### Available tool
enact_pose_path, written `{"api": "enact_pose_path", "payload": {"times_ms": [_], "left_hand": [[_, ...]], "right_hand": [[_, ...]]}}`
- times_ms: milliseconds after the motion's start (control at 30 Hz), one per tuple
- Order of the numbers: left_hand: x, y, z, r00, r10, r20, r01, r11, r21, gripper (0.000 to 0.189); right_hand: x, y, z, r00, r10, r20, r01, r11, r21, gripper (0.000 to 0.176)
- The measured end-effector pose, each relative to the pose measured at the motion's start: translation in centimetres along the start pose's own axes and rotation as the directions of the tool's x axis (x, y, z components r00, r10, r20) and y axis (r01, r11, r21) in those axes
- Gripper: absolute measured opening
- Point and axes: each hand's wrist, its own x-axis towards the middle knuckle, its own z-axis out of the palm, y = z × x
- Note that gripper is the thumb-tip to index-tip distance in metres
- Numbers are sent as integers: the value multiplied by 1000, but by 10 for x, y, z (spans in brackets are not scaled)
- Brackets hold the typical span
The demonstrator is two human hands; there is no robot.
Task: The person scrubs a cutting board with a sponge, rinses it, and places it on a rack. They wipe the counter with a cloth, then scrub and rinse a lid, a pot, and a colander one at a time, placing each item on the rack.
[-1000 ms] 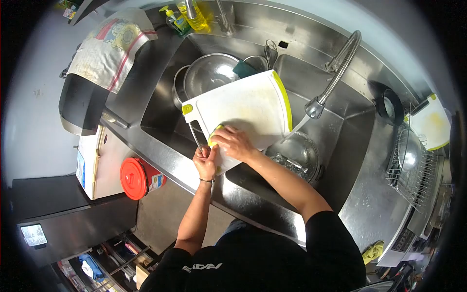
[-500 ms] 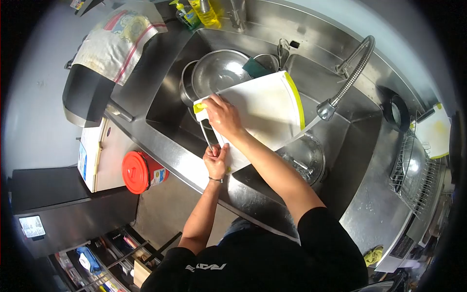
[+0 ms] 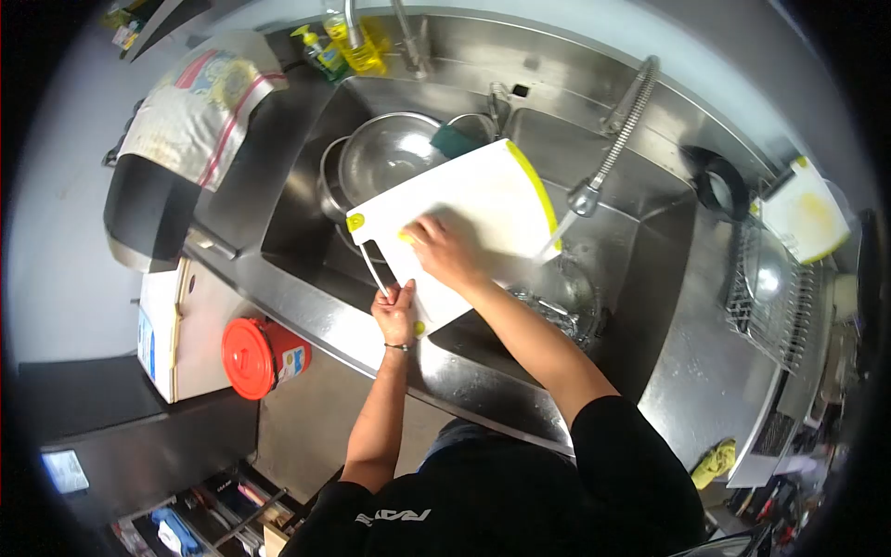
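A white cutting board [image 3: 464, 200] with lime-green edging is tilted over the sink. My left hand [image 3: 394, 313] is closed on its near edge, beside the handle slot. On the board's face my right hand [image 3: 445, 251] presses down with fingers bent. A bit of yellow sponge [image 3: 406, 237] shows at its fingertips; most of it is hidden under the hand. Water runs from the spray faucet [image 3: 583, 200] down by the board's right edge. Behind the board, a metal bowl [image 3: 385, 153] and a dark green scouring pad [image 3: 455, 141] lie in the left basin.
A glass-like lid or bowl [image 3: 571, 292] with wet utensils sits in the right basin. Soap bottles [image 3: 357, 42] stand at the back left. A dish rack [image 3: 775, 288] is on the right counter, and a red lidded bucket [image 3: 251, 357] is below at left.
My right hand has slid from the board's handle-side corner toward its middle, uncovering the green corner. My left hand keeps its hold. The whole view has shifted slightly.
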Motion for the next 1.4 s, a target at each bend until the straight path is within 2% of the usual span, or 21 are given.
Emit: {"api": "enact_pose_path", "payload": {"times_ms": [100, 133, 167, 300, 367, 400, 500, 567, 633, 667, 700, 767, 833, 1033, 1067, 1167, 1233, 1267, 1333, 1367, 1400], "left_hand": [[2, -2, -1, 997, 32, 67, -31, 999, -17, 43], [-2, 6, 5, 995, 9, 95, -8, 1000, -13, 44], [-3, 6, 8, 994, 9, 108, -6, 1000, -28, 44], [-4, 9, 14, 986, -73, 153, 68, 997, 41, 43], [-6, 10, 14, 978, -85, 192, 85, 996, 10, 43], [-8, 15, 14, 974, -99, 202, 99, 995, 9, 43], [-10, 30, 9, 963, -149, 224, 143, 989, 45, 43], [-12, 35, 10, 949, -181, 257, 165, 983, 83, 43], [-13, 29, 9, 928, -224, 297, 222, 974, 40, 44], [-16, 29, 16, 922, -229, 313, 221, 973, 61, 44], [-22, 27, 24, 915, -244, 321, 239, 969, 57, 43], [-29, 14, 39, 904, -206, 375, 192, 978, 77, 39], [-41, -4, 53, 878, -251, 407, 234, 968, 91, 18], [-73, -51, 104, 771, -219, 598, 118, 972, 204, 20], [-75, -56, 108, 696, -387, 605, 189, 912, 365, 27], [-94, -75, 132, 684, -330, 651, 54, 912, 406, 36], [-103, -68, 143, 650, -322, 688, 136, 941, 311, 44], [-108, -64, 147, 678, -343, 650, 172, 934, 313, 45], [-101, -69, 151, 651, -373, 662, 237, 927, 289, 47], [-89, -111, 148, 773, -184, 607, 27, 966, 258, 43], [-99, -61, 151, 767, -201, 610, 92, 975, 205, 41]], "right_hand": [[-83, 45, -50, 919, 389, -62, -391, 920, -35, 33], [-110, 62, -71, 811, 581, 68, -545, 793, -273, 27], [-143, 88, -80, 574, 818, 39, -778, 560, -283, 25], [-214, 85, -181, 550, 833, -64, -767, 474, -432, 31], [-257, 90, -182, 312, 943, 115, -756, 320, -570, 40], [-264, 92, -181, 298, 949, 104, -767, 303, -566, 40], [-265, 107, -177, 287, 958, -3, -864, 258, -432, 47], [-241, 102, -185, 250, 968, -4, -968, 250, 16, 59], [-208, 78, -206, 158, 964, 213, -752, -23, 659, 65], [-211, 87, -207, 268, 930, 252, -630, -28, 776, 58], [-210, 84, -213, 264, 932, 250, -625, -32, 780, 58], [-206, 77, -232, 187, 978, -88, -842, 206, 499, 52], [-217, 77, -241, 131, 970, -207, -812, 224, 539, 50], [-242, 48, -313, 117, 807, -578, -836, 395, 381, 48], [-241, 39, -326, 122, 797, -591, -838, 401, 369, 48], [-240, 14, -358, 161, 763, -627, -781, 486, 392, 37], [-242, -2, -368, 249, 721, -647, -757, 562, 334, 24], [-244, -7, -370, 250, 706, -663, -753, 572, 325, 24], [-252, -11, -369, 421, 624, -658, -639, 719, 273, 21], [-256, -11, -369, 409, 606, -682, -641, 723, 258, 21], [-261, -10, -369, 461, 628, -627, -649, 720, 245, 21]]}}
